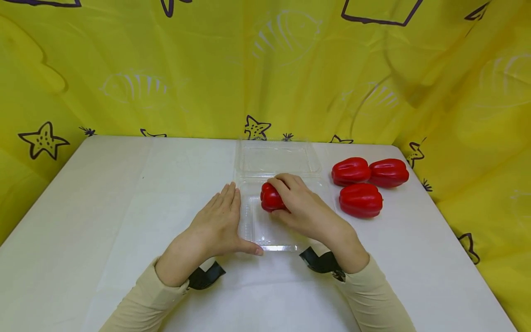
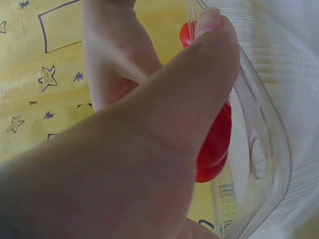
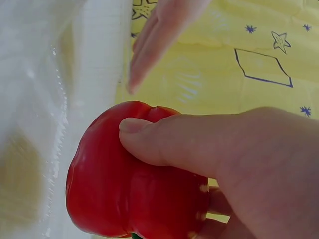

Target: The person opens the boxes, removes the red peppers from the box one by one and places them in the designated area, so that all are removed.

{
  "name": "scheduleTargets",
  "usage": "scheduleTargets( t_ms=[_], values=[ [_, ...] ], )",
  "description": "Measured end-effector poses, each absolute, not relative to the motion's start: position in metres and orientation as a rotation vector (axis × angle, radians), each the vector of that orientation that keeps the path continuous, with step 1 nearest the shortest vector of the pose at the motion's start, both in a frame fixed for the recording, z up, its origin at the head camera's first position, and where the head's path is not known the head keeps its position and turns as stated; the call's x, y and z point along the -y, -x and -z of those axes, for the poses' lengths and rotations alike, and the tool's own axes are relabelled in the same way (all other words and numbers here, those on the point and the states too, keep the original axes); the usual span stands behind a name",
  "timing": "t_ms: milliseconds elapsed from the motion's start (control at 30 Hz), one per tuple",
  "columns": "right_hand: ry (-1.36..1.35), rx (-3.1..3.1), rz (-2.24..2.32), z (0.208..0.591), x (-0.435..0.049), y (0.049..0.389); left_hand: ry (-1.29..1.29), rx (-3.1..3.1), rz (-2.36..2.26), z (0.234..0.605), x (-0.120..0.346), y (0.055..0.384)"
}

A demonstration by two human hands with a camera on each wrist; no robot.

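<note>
My right hand [image 1: 304,210] grips a red bell pepper [image 1: 271,197] over the base of a clear plastic clamshell container [image 1: 282,237]. In the right wrist view the thumb lies across the side of the pepper [image 3: 114,174], with other fingers partly hidden behind it. My left hand [image 1: 217,223] rests along the container's left side, fingers straight and the thumb at the front left corner. The left wrist view shows that thumb on the clear rim [image 2: 264,129]. The container's lid [image 1: 279,159] is folded back, away from me.
Three more red bell peppers stand right of the container: one at back left [image 1: 351,171], one at back right [image 1: 389,173], one nearer [image 1: 361,200]. The white table [image 1: 116,207] meets a yellow patterned curtain [image 1: 199,69] at the back and sides.
</note>
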State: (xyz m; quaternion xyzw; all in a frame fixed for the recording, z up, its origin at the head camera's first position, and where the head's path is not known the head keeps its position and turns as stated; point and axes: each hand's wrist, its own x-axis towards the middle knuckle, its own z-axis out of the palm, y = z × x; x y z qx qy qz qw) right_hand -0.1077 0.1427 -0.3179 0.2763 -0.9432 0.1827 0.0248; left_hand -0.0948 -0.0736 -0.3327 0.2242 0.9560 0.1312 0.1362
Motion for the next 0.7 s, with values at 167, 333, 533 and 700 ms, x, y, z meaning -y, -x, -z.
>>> scheduleTargets(
  t_ms=[167,333,533,700],
  values=[
    [-0.816,2.944,-0.573,0.313,-0.148,0.108,-0.635,-2.763,-0.396,0.333,0.074,0.095],
    [-0.782,2.958,-0.581,0.308,-0.154,0.107,-0.630,-2.763,-0.398,0.333,0.074,0.096],
    [-0.787,2.950,-0.587,0.305,-0.158,0.107,-0.626,-2.760,-0.400,0.334,0.074,0.096],
    [-0.813,2.915,-0.580,0.302,-0.163,0.108,-0.625,-2.759,-0.407,0.334,0.074,0.096]
  ],
)
